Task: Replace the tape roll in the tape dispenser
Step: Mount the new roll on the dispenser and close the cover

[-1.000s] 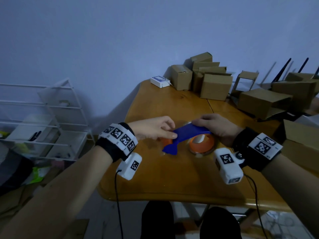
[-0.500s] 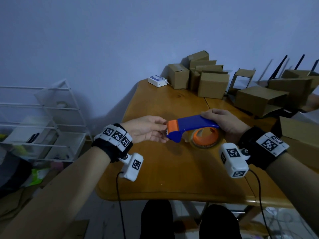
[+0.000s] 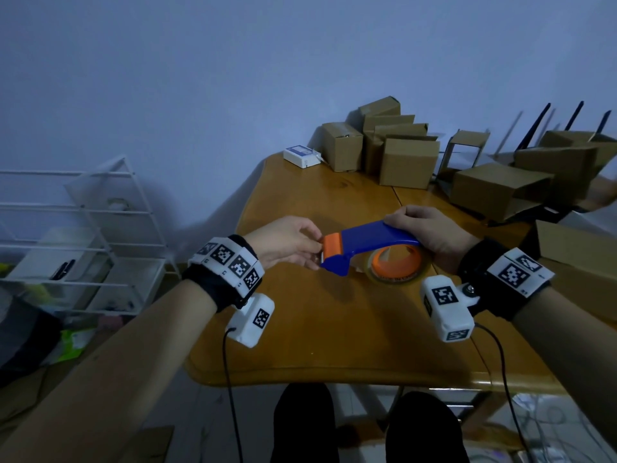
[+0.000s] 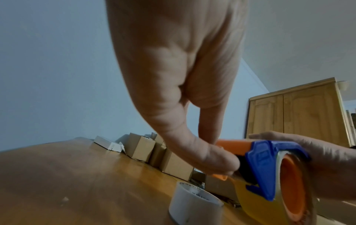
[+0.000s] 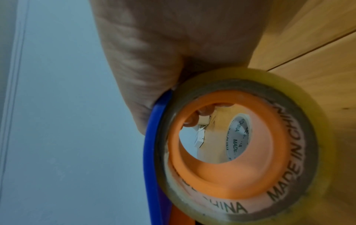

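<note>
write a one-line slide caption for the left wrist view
Left hand pinches the orange front end of the blue tape dispenser, loaded with a clear tape roll; an empty core stands on the table.

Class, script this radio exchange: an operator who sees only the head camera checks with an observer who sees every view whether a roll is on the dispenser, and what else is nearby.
Operator: Is a roll seated on the hub?
Observer: Yes. The right wrist view shows the tape roll ringing the orange hub, with MADE IN CHINA printed on its core.
Operator: Any loose core around?
Observer: The left wrist view shows an empty core standing on the table beside the dispenser.
Operator: What is the left hand doing?
Observer: The left hand pinches the dispenser's orange end piece, thumb underneath.
</note>
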{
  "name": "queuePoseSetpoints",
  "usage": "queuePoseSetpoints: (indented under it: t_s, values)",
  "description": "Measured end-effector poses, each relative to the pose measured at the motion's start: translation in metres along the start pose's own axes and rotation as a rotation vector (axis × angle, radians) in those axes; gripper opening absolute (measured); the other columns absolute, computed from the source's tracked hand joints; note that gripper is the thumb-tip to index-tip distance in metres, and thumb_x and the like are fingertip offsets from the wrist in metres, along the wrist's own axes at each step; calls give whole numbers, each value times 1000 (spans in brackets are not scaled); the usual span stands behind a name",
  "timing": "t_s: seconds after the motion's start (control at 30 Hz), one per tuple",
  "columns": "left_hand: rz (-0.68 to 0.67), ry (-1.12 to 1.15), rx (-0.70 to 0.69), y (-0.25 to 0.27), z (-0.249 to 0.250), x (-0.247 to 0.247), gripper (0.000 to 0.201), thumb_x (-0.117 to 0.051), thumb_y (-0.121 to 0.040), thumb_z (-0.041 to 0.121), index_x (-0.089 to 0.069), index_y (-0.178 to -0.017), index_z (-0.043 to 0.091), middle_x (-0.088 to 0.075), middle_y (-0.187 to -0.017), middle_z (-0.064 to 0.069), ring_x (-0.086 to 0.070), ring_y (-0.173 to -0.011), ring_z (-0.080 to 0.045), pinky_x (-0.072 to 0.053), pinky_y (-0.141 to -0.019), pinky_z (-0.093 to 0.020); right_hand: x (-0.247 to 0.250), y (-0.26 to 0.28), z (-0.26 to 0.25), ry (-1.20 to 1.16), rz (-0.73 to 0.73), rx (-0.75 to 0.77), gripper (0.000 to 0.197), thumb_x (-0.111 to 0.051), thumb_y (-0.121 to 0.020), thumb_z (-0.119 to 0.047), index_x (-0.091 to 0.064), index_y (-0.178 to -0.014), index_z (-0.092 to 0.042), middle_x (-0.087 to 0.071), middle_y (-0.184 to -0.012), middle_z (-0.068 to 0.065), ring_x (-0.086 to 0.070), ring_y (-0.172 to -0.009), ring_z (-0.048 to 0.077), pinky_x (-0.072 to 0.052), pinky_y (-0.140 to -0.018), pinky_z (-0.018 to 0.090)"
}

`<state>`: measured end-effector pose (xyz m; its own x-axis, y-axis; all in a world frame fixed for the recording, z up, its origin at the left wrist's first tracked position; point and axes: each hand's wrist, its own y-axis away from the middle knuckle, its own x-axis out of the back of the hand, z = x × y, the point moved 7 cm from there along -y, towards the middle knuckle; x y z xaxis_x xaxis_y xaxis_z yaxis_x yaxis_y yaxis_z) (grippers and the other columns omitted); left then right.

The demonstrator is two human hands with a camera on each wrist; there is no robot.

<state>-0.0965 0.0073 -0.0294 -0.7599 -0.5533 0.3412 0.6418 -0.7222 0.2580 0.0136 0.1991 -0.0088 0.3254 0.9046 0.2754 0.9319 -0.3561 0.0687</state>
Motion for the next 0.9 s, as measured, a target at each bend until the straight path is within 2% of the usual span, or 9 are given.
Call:
queuePoseSetpoints:
  t_s: [0.1, 0.17, 0.27, 0.33, 0.37, 0.5, 0.6, 0.73, 0.9]
  values:
    - [42, 15, 15, -1, -4, 2, 30, -66, -90, -1, -57, -119, -1, -70, -101, -23, -73, -76, -19, -58, -61, -19, 0, -1, -4, 51, 11, 20, 20, -69, -88, -32, -58, -85, -16, -66, -87, 7, -62, -70, 16, -51, -71, 30]
    - [49, -4, 19, -3, -9, 1, 27, -66, -90, -2, -58, -115, -4, -71, -96, -22, -73, -69, -16, -56, -59, -18, -2, -2, -5, 103, 15, 16, 20, -70, -87, -32, -59, -86, -16, -67, -87, 9, -62, -71, 18, -51, -69, 31]
    - [-1, -95, 45, -5, -17, -5, 15, -63, -92, 0, -60, -107, -4, -71, -97, -25, -74, -71, -18, -59, -63, -21, -8, -3, -8, 220, 11, 14, 26, -69, -87, -35, -61, -95, -12, -67, -86, 7, -62, -69, 15, -50, -63, 26]
    - [-54, -136, 80, -7, -23, -10, 5, -59, -95, 0, -60, -100, -1, -70, -97, -27, -74, -75, -23, -60, -67, -24, -10, -4, -9, 283, 23, 29, 32, -69, -87, -37, -63, -101, -8, -69, -90, 10, -63, -73, 16, -50, -65, 27]
    - [-73, -153, 91, -8, -24, -11, 3, -57, -96, -1, -59, -98, 0, -69, -93, -25, -74, -72, -22, -60, -64, -24, -11, -3, -9, 296, 27, 31, 34, -68, -88, -37, -63, -104, -7, -70, -93, 11, -63, -75, 17, -51, -67, 28]
    - [-122, -228, 87, -13, -27, -15, 8, -55, -95, -3, -54, -100, 3, -65, -80, -18, -66, -61, -21, -54, -53, -24, -13, -3, -3, 333, 19, -8, 33, -67, -88, -38, -64, -105, -10, -70, -100, 14, -64, -83, 21, -54, -78, 38]
    - [-173, -296, 121, -17, -35, -21, 7, -52, -97, 0, -50, -102, 6, -63, -78, -15, -61, -60, -20, -53, -52, -26, -16, -3, 0, 378, -2, -20, 31, -66, -88, -39, -64, -103, -11, -69, -101, 14, -62, -80, 19, -52, -74, 35]
    - [-210, -348, 173, -21, -47, -33, 8, -49, -100, 3, -47, -94, 8, -60, -74, -12, -57, -58, -19, -52, -50, -25, -25, -4, 0, 490, -36, 10, 31, -64, -91, -37, -64, -105, -9, -67, -101, 12, -61, -81, 20, -51, -71, 34]
    - [-218, -363, 193, -28, -56, -38, 9, -50, -99, 3, -47, -92, 8, -61, -74, -12, -59, -60, -20, -52, -57, -30, -27, -9, 9, 537, -43, -6, 29, -64, -91, -39, -64, -101, -12, -65, -100, 10, -59, -80, 18, -49, -69, 31]
